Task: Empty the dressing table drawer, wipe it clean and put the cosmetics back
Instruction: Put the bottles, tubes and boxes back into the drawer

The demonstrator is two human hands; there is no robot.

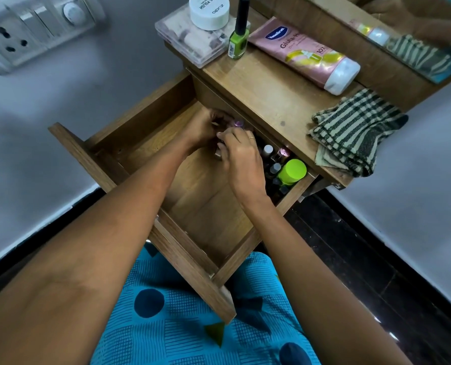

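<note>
Cosmetics (275,164) crowd the open drawer's (200,206) back right corner, where the left hand (202,129) and right hand (243,159) seem to pinch small bottles (239,124), so emptying looks underway, and next they need lifting onto the tabletop (266,88).

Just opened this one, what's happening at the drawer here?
A person has both hands in the open drawer of a dressing table. The left hand and right hand grip small bottles near its back. Other bottles and a green-capped container stand in the back right corner. On top lie a pink lotion tube, a green nail polish, a white jar on a clear box, and a folded striped cloth. Emptying or refilling: unclear.
</note>
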